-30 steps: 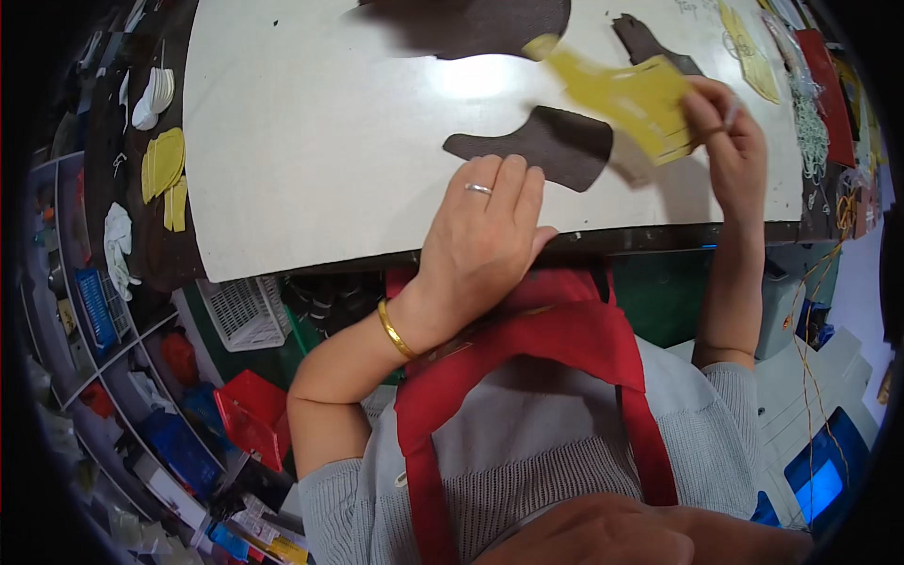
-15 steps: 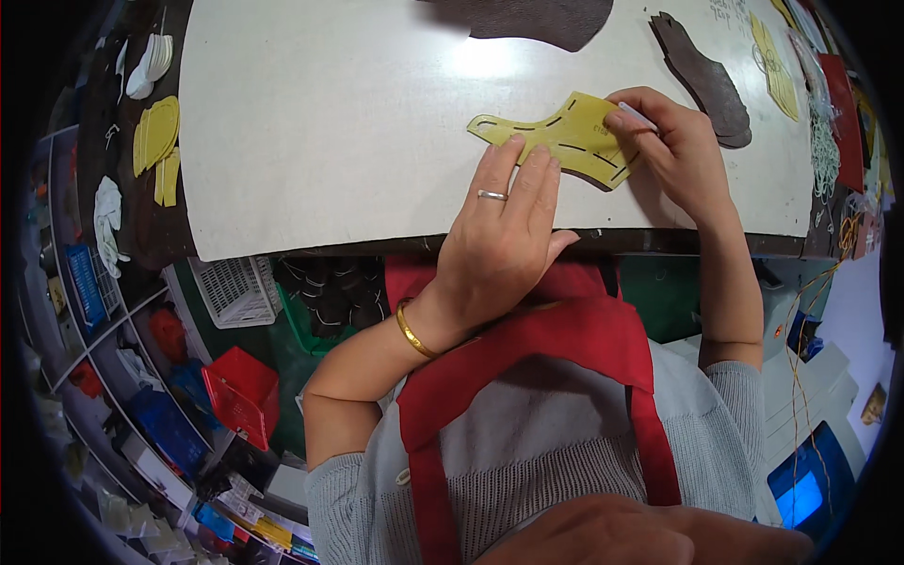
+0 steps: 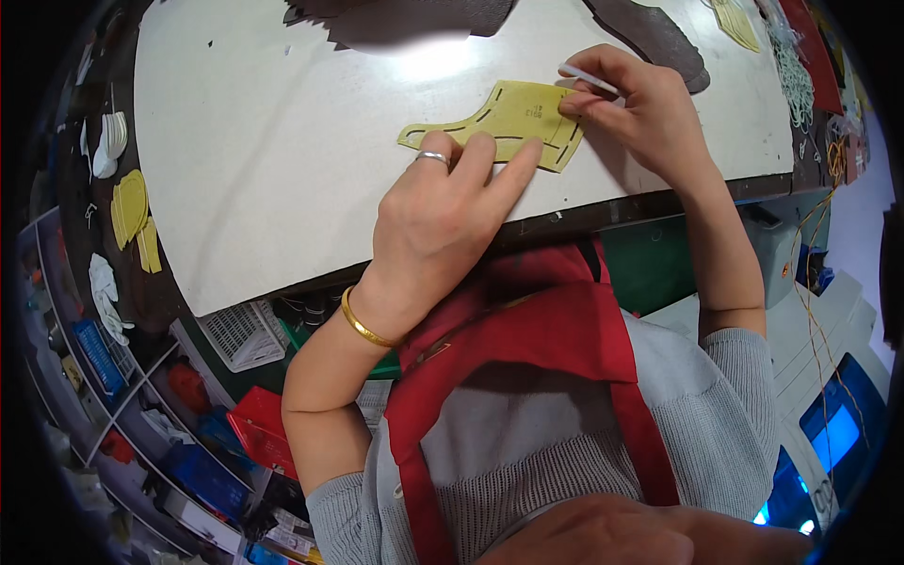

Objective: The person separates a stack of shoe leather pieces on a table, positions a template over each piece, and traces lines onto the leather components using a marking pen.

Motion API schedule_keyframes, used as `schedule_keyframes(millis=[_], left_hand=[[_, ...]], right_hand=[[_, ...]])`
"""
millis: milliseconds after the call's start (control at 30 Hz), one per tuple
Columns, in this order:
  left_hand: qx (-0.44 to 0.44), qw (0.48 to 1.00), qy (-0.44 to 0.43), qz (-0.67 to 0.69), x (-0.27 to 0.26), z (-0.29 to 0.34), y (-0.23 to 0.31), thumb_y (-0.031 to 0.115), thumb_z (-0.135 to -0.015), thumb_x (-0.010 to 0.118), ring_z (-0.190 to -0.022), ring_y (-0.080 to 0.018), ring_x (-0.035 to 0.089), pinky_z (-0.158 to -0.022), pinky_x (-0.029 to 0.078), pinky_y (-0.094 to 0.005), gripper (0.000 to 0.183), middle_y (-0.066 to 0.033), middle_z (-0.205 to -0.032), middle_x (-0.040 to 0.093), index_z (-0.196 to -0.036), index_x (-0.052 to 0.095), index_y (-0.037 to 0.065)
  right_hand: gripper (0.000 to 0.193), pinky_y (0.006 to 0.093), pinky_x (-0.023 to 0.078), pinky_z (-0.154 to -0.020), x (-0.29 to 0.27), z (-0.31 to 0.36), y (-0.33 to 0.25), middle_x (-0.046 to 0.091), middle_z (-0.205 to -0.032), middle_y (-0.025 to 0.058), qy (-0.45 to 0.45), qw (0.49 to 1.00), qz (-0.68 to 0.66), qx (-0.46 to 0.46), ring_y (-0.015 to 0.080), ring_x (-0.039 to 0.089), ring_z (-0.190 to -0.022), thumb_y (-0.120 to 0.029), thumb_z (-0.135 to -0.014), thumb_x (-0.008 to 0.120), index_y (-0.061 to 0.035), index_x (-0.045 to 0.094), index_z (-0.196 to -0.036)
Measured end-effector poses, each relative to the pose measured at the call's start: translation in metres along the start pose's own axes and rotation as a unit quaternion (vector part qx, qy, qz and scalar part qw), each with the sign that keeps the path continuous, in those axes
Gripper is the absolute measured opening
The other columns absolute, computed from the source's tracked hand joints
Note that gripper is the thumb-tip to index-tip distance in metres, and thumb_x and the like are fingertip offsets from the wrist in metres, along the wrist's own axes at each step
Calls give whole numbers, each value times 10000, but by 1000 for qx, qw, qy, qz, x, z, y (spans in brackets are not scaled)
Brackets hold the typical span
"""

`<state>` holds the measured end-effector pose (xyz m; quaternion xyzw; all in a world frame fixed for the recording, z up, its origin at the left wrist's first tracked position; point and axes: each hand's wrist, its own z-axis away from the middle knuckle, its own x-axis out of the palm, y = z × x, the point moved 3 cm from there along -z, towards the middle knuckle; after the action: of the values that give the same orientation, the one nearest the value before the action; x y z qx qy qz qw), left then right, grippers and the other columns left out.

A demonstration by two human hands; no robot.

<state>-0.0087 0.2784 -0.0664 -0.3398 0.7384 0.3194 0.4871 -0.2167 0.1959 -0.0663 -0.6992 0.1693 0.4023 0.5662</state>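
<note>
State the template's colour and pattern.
The template is yellow with dark dashed markings, best seen in the head view.

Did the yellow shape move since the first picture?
Yes. Against the white board, the yellow shape has moved left, and down from where it was held up.

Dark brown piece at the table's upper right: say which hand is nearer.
Right. The right hand is just below the dark brown piece in the picture; the left hand is farther, down and left, on the yellow template.
</note>
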Motion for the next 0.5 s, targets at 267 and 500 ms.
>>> schedule_keyframes(millis=[267,500], left_hand=[[16,999,31,14,3,4,16,157,-799,701,-767,-234,529,-702,532,-359,406,-41,-757,495,-1200,716,94],[-13,997,-22,76,-1,8,18,314,-695,816,-992,-292,587,-953,519,-455,604,-104,-993,585,-1221,674,56]], right_hand=[[200,357,529,-663,-14,-13,-1,704,-887,91,113,985,78,-105,265,689,-743,-264,-939,686,-83,712,-1018],[335,399,519,-641,32,-44,-68,706,-851,70,-47,975,-45,-211,283,685,-704,-342,-1045,501,-86,687,-936]])
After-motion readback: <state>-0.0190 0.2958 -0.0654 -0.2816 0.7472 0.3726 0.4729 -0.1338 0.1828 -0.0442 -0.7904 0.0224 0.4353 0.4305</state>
